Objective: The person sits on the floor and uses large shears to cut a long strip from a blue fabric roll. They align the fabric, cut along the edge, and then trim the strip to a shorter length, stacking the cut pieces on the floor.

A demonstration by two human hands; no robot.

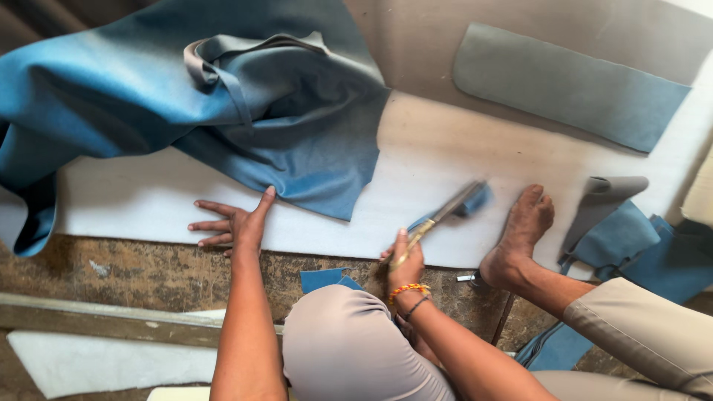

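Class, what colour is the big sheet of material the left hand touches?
Blue sheet, best seen in the head view.

blue sheet [223,96]: matt leather | scissors [445,215]: metal | floor [134,275]: rough

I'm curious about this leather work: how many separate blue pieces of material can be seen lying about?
About 5, though folds may hide more: the large blue sheet top left, a flat strip top right, a scrap by the knee, rolled pieces at right, and a small bit under the scissors.

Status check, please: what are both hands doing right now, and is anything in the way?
Left hand flat beside the blue fabric. Right hand gripping scissors, a small blue scrap at the blades. Bare foot close alongside.
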